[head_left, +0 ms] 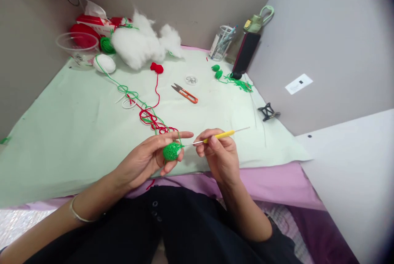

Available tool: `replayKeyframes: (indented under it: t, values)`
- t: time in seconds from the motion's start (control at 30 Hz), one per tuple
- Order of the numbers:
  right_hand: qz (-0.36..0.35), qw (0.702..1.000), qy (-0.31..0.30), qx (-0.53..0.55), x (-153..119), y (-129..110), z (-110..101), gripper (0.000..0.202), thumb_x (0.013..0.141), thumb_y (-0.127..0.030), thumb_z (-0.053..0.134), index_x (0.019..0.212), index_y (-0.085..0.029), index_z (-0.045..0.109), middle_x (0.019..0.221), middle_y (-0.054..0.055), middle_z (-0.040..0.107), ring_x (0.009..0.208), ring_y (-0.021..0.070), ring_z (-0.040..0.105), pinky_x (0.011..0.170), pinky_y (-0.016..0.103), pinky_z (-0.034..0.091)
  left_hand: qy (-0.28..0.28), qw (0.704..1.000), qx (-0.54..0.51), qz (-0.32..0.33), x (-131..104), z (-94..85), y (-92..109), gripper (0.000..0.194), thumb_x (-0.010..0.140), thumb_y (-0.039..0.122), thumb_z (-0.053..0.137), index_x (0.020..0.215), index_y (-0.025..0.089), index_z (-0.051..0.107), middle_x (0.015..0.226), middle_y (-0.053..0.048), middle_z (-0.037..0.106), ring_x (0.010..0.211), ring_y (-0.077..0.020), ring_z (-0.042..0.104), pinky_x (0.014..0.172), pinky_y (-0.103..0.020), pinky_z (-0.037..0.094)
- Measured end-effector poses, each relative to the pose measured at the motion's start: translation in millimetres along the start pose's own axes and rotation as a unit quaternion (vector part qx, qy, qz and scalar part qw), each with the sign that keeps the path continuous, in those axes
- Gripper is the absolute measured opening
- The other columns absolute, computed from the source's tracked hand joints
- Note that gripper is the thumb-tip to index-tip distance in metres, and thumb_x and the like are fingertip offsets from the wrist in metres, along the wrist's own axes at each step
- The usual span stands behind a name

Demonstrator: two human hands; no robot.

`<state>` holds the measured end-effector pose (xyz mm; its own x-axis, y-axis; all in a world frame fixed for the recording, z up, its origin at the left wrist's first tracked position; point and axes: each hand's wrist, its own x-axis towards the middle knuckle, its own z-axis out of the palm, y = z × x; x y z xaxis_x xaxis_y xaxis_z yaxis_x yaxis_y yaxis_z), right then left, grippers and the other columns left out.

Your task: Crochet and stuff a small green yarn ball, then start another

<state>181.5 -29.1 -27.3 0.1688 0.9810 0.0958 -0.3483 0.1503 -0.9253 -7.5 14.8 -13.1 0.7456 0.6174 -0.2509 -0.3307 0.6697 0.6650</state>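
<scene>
My left hand (pixel 150 155) grips a small green crocheted piece (pixel 171 151) with a bit of white showing at its right side. Its index finger is stretched out, with green yarn running over it. In my right hand (pixel 220 155) is a crochet hook (pixel 224 134) with a yellow handle, pinched between thumb and fingers. The hook's thin metal tip meets the right edge of the green piece. Loose red yarn (pixel 147 117) lies tangled with green yarn (pixel 123 88) just beyond my left hand.
Orange-handled thread snips (pixel 186 93) lie mid-table near a small round dish (pixel 191 80). White stuffing (pixel 135 46), a clear plastic cup (pixel 76 48) and a white yarn ball (pixel 104 63) stand at the back left. A bottle (pixel 250 26), a pen jar (pixel 221 44) and small green pieces (pixel 218 74) are at back right.
</scene>
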Motion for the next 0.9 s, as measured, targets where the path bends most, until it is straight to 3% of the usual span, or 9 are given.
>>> replayKeyframes:
  t: [0.33, 0.5, 0.67, 0.8, 0.9]
  values:
    - [-0.031, 0.999, 0.001, 0.011, -2.0, -2.2, 0.2, 0.021, 0.084, -0.042, 0.077, 0.083, -0.021, 0.075, 0.075, 0.003, 0.075, 0.055, 0.0117, 0.062, 0.052, 0.025, 0.053, 0.009, 1.000, 0.010, 0.013, -0.4, 1.5, -1.2, 0.034, 0.095, 0.025, 0.063, 0.126, 0.016, 0.074, 0.090, -0.008, 0.074, 0.067, -0.0129, 0.068, 0.062, -0.022, 0.056]
    - [-0.057, 0.998, -0.006, 0.004, -2.4, -4.3, -0.9, 0.017, 0.087, -0.038, 0.076, 0.084, -0.021, 0.077, 0.077, 0.003, 0.074, 0.058, 0.0121, 0.063, 0.054, 0.026, 0.054, -0.002, 1.000, 0.001, 0.008, 0.1, 2.6, -0.6, 0.036, 0.095, 0.024, 0.061, 0.128, 0.018, 0.073, 0.087, -0.006, 0.071, 0.061, -0.0110, 0.064, 0.053, -0.019, 0.051]
    - [-0.034, 0.999, -0.010, 0.009, -1.3, -4.9, -4.7, 0.017, 0.088, -0.037, 0.075, 0.084, -0.020, 0.076, 0.075, 0.003, 0.073, 0.055, 0.0107, 0.061, 0.052, 0.024, 0.051, -0.019, 1.000, -0.004, 0.001, 0.9, 0.6, 1.5, 0.037, 0.094, 0.027, 0.060, 0.126, 0.015, 0.073, 0.081, -0.006, 0.069, 0.054, -0.0086, 0.058, 0.047, -0.018, 0.045]
    - [-0.011, 0.999, -0.013, 0.042, -2.6, -2.4, -4.0, 0.017, 0.089, -0.038, 0.074, 0.083, -0.021, 0.074, 0.072, 0.001, 0.070, 0.053, 0.0098, 0.057, 0.049, 0.023, 0.047, 0.006, 0.997, 0.074, 0.033, 0.8, -0.5, -1.2, 0.036, 0.092, 0.029, 0.069, 0.127, 0.022, 0.074, 0.095, -0.005, 0.070, 0.076, -0.0115, 0.066, 0.072, -0.022, 0.055]
    - [-0.055, 0.998, -0.036, 0.020, -5.4, 3.1, 0.1, 0.015, 0.092, -0.037, 0.071, 0.088, -0.023, 0.077, 0.079, 0.002, 0.071, 0.060, 0.0113, 0.060, 0.055, 0.025, 0.049, 0.011, 0.985, 0.150, 0.089, 1.3, 0.2, -6.3, 0.045, 0.083, 0.023, 0.081, 0.127, 0.031, 0.073, 0.101, -0.001, 0.068, 0.098, -0.0136, 0.067, 0.092, -0.024, 0.052]
